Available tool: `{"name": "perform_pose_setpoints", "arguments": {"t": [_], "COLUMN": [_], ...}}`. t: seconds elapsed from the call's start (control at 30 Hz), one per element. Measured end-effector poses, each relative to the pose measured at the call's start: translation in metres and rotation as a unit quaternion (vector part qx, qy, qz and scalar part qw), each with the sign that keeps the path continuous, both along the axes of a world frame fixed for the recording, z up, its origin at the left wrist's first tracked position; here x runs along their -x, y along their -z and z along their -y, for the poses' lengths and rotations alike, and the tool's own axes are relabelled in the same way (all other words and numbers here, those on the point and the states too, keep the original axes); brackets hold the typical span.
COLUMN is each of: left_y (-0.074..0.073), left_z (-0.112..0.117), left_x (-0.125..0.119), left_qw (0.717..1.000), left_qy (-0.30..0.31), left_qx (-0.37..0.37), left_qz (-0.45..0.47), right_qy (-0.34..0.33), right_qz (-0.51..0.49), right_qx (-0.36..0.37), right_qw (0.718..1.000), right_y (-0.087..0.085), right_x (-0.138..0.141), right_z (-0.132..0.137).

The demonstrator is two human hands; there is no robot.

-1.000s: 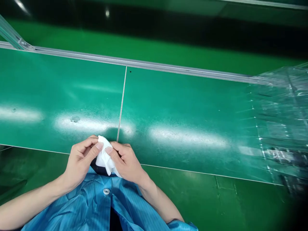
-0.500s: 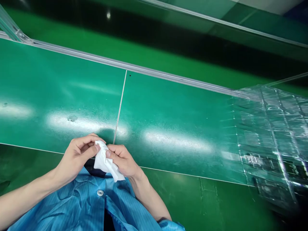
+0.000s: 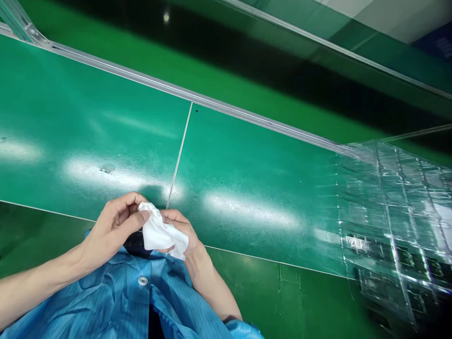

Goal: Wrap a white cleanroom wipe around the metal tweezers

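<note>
A crumpled white cloth (image 3: 160, 230) hangs between my two hands, close in front of my blue striped garment. My left hand (image 3: 118, 223) pinches its upper left corner between thumb and bent fingers. Behind and under the cloth's right side is my right hand (image 3: 185, 228), its fingers curled against the fabric. The cloth covers my right thumb and part of the palm. Both hands are above the near edge of the green table (image 3: 254, 165).
Stacked clear plastic trays (image 3: 381, 212) stand at the table's right end, with dark parts showing in the lower ones. A metal rail (image 3: 247, 117) runs along the far edge, joined to an angled post (image 3: 17, 21) at upper left. A narrow seam (image 3: 180, 153) divides the tabletop.
The cloth has spread wider and now drapes over my right thumb, which showed on top of it before. My left hand keeps its pinch. The view has tilted slightly.
</note>
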State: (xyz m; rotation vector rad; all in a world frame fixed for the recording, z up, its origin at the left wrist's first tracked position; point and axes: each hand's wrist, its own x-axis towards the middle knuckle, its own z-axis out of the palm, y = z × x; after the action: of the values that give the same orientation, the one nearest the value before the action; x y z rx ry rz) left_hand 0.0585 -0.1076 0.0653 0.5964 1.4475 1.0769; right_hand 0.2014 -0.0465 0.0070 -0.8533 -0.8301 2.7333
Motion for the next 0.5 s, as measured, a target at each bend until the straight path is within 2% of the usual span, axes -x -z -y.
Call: {"name": "perform_pose_setpoints", "arguments": {"t": [0.17,0.33,0.5], "left_y": [-0.003,-0.002,-0.003], "left_z": [-0.005,-0.004,-0.004], "left_x": [-0.001,0.004,0.011], "left_qw": [1.000,0.999,0.994], "left_qy": [-0.026,-0.012,0.053], "left_qx": [0.008,0.008,-0.013], "left_qz": [-0.016,-0.040,-0.090], "right_qy": [0.007,0.005,-0.019], "right_qz": [0.004,0.020,0.012], "right_qx": [-0.005,-0.128,-0.222], "right_qw": [1.000,0.992,0.975], "right_y": [-0.005,-0.013,-0.016], "right_x": [0.000,-0.002,-0.006], "right_z": [0.000,-0.003,-0.003]}}
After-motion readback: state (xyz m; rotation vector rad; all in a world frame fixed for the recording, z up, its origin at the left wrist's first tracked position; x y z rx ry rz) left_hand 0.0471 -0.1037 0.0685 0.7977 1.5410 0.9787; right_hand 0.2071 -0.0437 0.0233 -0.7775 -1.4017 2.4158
